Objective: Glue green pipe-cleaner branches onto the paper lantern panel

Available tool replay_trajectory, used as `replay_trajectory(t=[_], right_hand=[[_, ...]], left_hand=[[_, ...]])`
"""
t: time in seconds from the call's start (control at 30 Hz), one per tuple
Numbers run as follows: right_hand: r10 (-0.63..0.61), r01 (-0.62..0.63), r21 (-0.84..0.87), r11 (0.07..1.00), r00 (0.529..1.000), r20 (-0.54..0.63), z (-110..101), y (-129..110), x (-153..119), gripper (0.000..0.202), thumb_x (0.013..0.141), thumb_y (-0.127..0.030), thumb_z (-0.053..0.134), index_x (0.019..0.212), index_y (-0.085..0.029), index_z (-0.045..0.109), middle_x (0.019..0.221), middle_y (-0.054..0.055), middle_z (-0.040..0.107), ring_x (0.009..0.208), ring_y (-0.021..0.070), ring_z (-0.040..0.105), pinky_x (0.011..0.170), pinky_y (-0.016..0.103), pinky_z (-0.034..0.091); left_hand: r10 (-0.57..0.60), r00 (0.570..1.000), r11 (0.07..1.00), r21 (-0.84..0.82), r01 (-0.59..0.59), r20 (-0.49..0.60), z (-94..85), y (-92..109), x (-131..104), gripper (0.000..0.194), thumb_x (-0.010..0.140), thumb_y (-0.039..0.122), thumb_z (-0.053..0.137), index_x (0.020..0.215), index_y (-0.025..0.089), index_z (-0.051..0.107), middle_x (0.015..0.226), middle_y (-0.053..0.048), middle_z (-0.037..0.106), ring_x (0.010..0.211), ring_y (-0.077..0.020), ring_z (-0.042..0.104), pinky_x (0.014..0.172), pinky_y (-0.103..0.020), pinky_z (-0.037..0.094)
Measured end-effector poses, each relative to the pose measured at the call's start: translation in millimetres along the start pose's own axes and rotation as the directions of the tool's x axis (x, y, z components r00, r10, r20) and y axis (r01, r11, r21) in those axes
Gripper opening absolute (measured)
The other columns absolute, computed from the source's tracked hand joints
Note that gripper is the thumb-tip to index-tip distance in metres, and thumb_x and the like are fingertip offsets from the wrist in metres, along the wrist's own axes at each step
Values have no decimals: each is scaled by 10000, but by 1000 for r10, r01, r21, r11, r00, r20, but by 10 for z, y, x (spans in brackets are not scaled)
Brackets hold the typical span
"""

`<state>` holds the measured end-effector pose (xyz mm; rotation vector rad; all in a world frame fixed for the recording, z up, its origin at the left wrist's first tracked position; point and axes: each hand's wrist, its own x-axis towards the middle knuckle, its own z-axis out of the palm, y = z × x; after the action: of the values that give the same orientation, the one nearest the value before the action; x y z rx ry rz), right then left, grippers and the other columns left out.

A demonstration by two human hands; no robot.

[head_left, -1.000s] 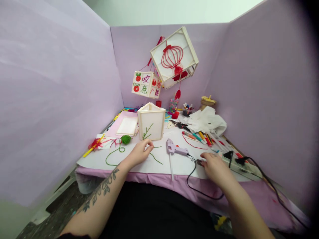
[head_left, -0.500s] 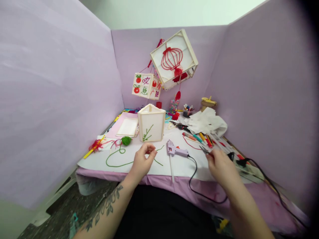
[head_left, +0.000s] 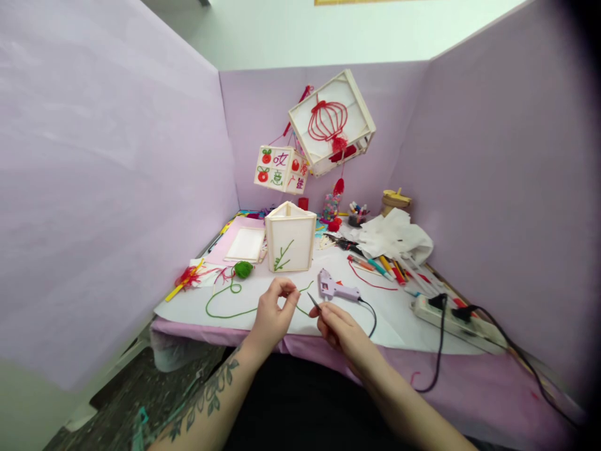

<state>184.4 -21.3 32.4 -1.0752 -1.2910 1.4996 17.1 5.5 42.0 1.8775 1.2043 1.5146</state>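
My left hand (head_left: 277, 308) is closed in a pinch over the white paper, its fingertips at a strand of green yarn (head_left: 307, 286). How firmly it grips the strand is hard to see. From the right, my right hand (head_left: 339, 324) grips slim metal tweezers (head_left: 313, 301), their pointed end close to the left fingertips. Behind both hands stands a three-sided white lantern (head_left: 292, 245) with green yarn twigs on its front panel. A green yarn ball (head_left: 243, 270) lies to the left, its tail curling toward my left hand. The lilac glue gun (head_left: 339, 288) rests just beyond my right hand.
Two decorated lanterns, a large one (head_left: 328, 122) and a smaller one (head_left: 280, 169), hang above the back. Markers (head_left: 385, 268), crumpled white cloth (head_left: 394, 235) and a power strip (head_left: 457, 321) with cables occupy the right. A framed white panel (head_left: 245, 244) lies at left. Lilac partitions enclose the table.
My right hand has brought the tweezers leftward from beside the markers to my left fingertips. My left hand keeps its pinch in nearly the same place. The view has shifted slightly.
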Motion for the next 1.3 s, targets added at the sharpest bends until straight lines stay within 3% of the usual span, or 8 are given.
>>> replay_trajectory(t=[0.57, 0.67, 0.8, 0.87, 0.97, 1.1, 1.2, 1.3], right_hand=[[72, -73, 193, 978, 997, 13, 32, -5, 65, 360, 775, -521, 583, 731, -165, 549, 417, -87, 379, 349, 44, 202, 373, 207, 90], [40, -39, 110, 993, 999, -8, -22, -13, 59, 360, 811, -522, 544, 800, -164, 574, 472, -75, 407, 361, 55, 238, 382, 212, 138], [-109, 69, -193, 979, 972, -209, -348, -58, 79, 382, 853, -515, 480, 932, -166, 613, 638, -4, 527, 480, 119, 417, 454, 245, 301], [-264, 99, -440, 892, 906, -331, -616, -66, 109, 365, 826, -472, 515, 967, -158, 636, 813, 71, 619, 674, 192, 546, 596, 299, 420], [-480, -90, -836, 541, 783, -396, -1017, -19, 168, 401, 869, -409, 434, 1047, -128, 656, 991, 164, 637, 841, 283, 597, 732, 399, 457], [-455, -329, -927, 180, 808, -375, -1313, 126, 251, 352, 890, -299, 411, 1019, -122, 686, 942, 207, 645, 770, 322, 612, 650, 438, 461], [-564, -326, -939, 110, 757, -329, -1343, 204, 290, 329, 866, -260, 458, 1071, -127, 678, 977, 206, 647, 827, 351, 598, 676, 474, 469], [-698, -203, -960, 194, 658, -281, -1271, 197, 283, 351, 874, -268, 462, 1129, -116, 649, 1074, 198, 621, 979, 362, 561, 796, 513, 470]], left_hand=[[137, 983, 983, 102, -150, 120, 35, -8, -35, 27, 896, 195, 512, 887, 191, 536, 806, -9, 606, 772, -133, 592, 742, -246, 469], [107, 987, 979, 162, -126, 120, 6, -69, -6, 45, 902, 226, 508, 909, 195, 539, 828, -20, 630, 791, -145, 610, 760, -255, 479], [-119, 978, 854, 520, 14, 170, -165, -244, 139, 159, 914, 229, 478, 1038, 186, 567, 979, -66, 676, 936, -184, 631, 860, -291, 476], [-201, 963, 792, 609, 51, 180, -285, -346, 244, 181, 868, 196, 533, 1029, 165, 609, 1022, -98, 683, 988, -234, 624, 897, -340, 465], [-270, 949, 718, 690, 85, 164, -394, -475, 400, 145, 835, 170, 539, 896, 135, 666, 984, -145, 675, 999, -298, 606, 908, -405, 445], [-344, 921, 667, 738, 104, 182, -302, -580, 565, 179, 844, 201, 511, 836, 154, 684, 949, -134, 665, 960, -278, 619, 855, -372, 460], [-378, 904, 668, 735, 117, 201, -159, -629, 643, 163, 835, 238, 534, 861, 157, 672, 982, -135, 657, 960, -273, 619, 837, -359, 462], [-398, 892, 699, 701, 143, 215, -83, -645, 682, 108, 798, 207, 563, 816, 148, 652, 965, -140, 649, 935, -274, 617, 826, -361, 457]])
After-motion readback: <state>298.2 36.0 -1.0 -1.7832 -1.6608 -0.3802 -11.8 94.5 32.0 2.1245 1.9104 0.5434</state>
